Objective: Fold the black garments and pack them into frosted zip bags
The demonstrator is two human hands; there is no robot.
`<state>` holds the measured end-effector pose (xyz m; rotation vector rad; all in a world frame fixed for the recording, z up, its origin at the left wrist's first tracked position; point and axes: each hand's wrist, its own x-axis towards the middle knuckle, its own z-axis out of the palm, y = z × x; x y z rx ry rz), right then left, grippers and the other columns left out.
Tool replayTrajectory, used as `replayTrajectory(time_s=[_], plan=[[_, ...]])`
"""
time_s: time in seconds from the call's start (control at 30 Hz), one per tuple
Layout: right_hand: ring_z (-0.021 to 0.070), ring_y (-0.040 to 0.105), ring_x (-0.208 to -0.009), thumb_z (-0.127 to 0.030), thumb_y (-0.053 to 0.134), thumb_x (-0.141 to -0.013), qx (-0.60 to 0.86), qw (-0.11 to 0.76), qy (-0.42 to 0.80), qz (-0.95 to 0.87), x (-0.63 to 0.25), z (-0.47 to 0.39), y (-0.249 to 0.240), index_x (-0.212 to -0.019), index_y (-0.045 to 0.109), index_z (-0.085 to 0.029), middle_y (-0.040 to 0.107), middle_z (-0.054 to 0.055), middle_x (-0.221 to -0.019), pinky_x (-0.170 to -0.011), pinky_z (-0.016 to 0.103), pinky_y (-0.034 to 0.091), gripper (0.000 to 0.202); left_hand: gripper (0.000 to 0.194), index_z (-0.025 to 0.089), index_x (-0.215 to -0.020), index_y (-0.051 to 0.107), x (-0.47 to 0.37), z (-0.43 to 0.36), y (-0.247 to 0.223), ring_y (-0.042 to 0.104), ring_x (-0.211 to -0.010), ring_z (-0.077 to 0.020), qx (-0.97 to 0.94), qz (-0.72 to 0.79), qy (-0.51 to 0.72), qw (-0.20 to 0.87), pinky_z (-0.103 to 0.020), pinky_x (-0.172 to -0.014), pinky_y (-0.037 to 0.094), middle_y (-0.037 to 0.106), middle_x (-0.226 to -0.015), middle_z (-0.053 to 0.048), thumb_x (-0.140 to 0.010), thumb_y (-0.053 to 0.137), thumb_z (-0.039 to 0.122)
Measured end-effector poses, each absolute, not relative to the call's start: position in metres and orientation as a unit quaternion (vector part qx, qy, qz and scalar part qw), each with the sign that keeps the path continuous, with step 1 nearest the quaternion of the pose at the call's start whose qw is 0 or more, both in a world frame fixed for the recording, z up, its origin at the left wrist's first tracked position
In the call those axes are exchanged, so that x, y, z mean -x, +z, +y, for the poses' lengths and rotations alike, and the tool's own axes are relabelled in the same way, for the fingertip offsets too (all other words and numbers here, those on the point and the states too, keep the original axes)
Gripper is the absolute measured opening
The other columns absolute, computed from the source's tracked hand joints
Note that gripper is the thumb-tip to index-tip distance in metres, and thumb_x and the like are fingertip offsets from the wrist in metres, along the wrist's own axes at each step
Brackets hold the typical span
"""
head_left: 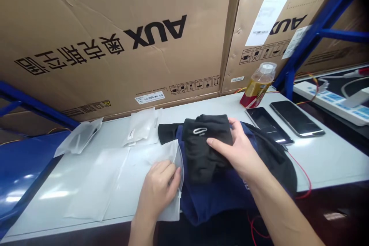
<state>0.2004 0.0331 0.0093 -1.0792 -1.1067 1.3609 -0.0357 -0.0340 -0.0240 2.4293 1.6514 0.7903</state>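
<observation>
Folded black cloth [206,161] in the right fingers [236,127], frosted plastic zip bag [134,177] in the curled left fingers [163,168]

The one view looked forward and steeply down from head height, with the left hand [160,186] and right hand [240,152] close on the near side, the table [201,107] beneath them, and a large box [123,0] across the far side.

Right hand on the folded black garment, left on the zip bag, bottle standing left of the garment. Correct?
No: the head view shows the bottle right of the black garment. The right hand is on that garment, left hand on the zip bag.
</observation>
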Motion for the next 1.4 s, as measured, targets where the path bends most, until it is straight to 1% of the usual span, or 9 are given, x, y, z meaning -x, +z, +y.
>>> replayTrajectory(time_s=[0.13,0.27,0.53,0.6,0.7,0.8,0.9,1.03,1.4], plan=[[0.0280,0.073,-0.110,-0.039,0.082,-0.079,0.440,0.537,0.618,-0.370,-0.181,0.032,-0.006,-0.124,0.043,-0.027,0.072,0.009,-0.123,-0.097,0.048,0.060,0.061,0.032,0.023,-0.073,0.050,0.024,-0.036,-0.020,0.053,-0.065,-0.0170,-0.770,0.548,0.313,0.089,-0.029,-0.061,0.042,0.053,-0.072,-0.001,-0.104,0.044,0.021],[0.0284,0.068,-0.117,-0.033,0.076,-0.082,0.532,0.534,0.455,-0.475,-0.158,0.014,-0.031,-0.126,0.037,-0.027,0.064,0.010,-0.126,-0.104,0.050,0.055,0.059,0.037,0.024,-0.070,0.037,0.018,-0.037,-0.022,0.048,-0.061,-0.0153,-0.712,0.584,0.378,0.097,-0.028,-0.058,0.041,0.043,-0.068,0.001,-0.107,0.039,0.022],[0.0236,0.073,-0.092,-0.027,0.060,-0.096,0.546,0.364,0.338,-0.675,-0.162,-0.012,-0.018,-0.146,0.042,-0.030,0.054,0.010,-0.130,-0.078,0.040,0.063,0.053,0.026,0.023,-0.079,0.053,0.018,-0.037,-0.026,0.056,-0.073,-0.0176,-0.723,0.586,0.341,0.132,-0.031,-0.070,0.047,0.054,-0.079,-0.001,-0.104,0.049,0.026],[0.0275,0.072,-0.101,-0.031,0.064,-0.096,0.553,0.324,0.294,-0.709,-0.167,-0.011,-0.017,-0.133,0.055,-0.027,0.053,0.013,-0.133,-0.085,0.044,0.063,0.038,0.008,0.024,-0.101,0.059,0.020,-0.037,-0.022,0.061,-0.075,-0.0179,-0.712,0.606,0.312,0.171,-0.031,-0.071,0.051,0.060,-0.087,-0.001,-0.102,0.051,0.027],[0.0392,0.056,-0.136,-0.040,0.074,-0.091,0.556,0.324,0.192,-0.741,-0.172,-0.001,-0.018,-0.139,0.053,-0.020,0.045,0.021,-0.153,-0.105,0.054,0.054,0.057,0.030,0.025,-0.128,0.048,0.024,-0.034,-0.015,0.065,-0.068,-0.0164,-0.668,0.656,0.264,0.232,-0.030,-0.066,0.054,0.066,-0.099,-0.001,-0.098,0.051,0.028],[0.0378,0.054,-0.140,-0.050,0.068,-0.097,0.530,0.301,0.165,-0.775,-0.172,0.015,-0.015,-0.156,0.041,-0.021,0.054,0.019,-0.153,-0.109,0.055,0.050,0.071,0.022,0.026,-0.116,0.053,0.025,-0.028,-0.008,0.063,-0.059,-0.0147,-0.662,0.671,0.232,0.240,-0.027,-0.059,0.049,0.067,-0.091,0.002,-0.095,0.051,0.024],[0.0370,0.068,-0.119,-0.052,0.057,-0.104,0.547,0.227,0.180,-0.785,-0.168,0.030,-0.006,-0.140,0.060,-0.020,0.072,0.017,-0.128,-0.099,0.053,0.051,0.049,0.004,0.025,-0.091,0.055,0.024,-0.018,-0.002,0.056,-0.052,-0.0144,-0.669,0.678,0.209,0.222,-0.026,-0.053,0.039,0.063,-0.074,0.004,-0.093,0.052,0.024],[0.0385,0.072,-0.102,-0.042,0.065,-0.100,0.545,0.167,0.194,-0.798,-0.167,0.042,0.002,-0.118,0.071,-0.016,0.077,0.017,-0.106,-0.087,0.051,0.053,0.032,0.028,0.024,-0.069,0.046,0.022,-0.009,0.000,0.048,-0.051,-0.0149,-0.685,0.672,0.205,0.194,-0.027,-0.053,0.030,0.055,-0.061,0.004,-0.095,0.055,0.029],[0.0237,0.064,-0.100,-0.018,0.074,-0.090,0.366,0.213,0.242,-0.873,-0.171,0.038,0.002,-0.117,0.075,-0.029,0.078,0.001,-0.108,-0.092,0.040,0.046,0.029,0.029,0.023,-0.085,0.057,0.020,-0.016,-0.025,0.059,-0.072,-0.0171,-0.655,0.661,0.320,0.180,-0.027,-0.064,0.042,0.061,-0.079,0.000,-0.106,0.044,0.037]])
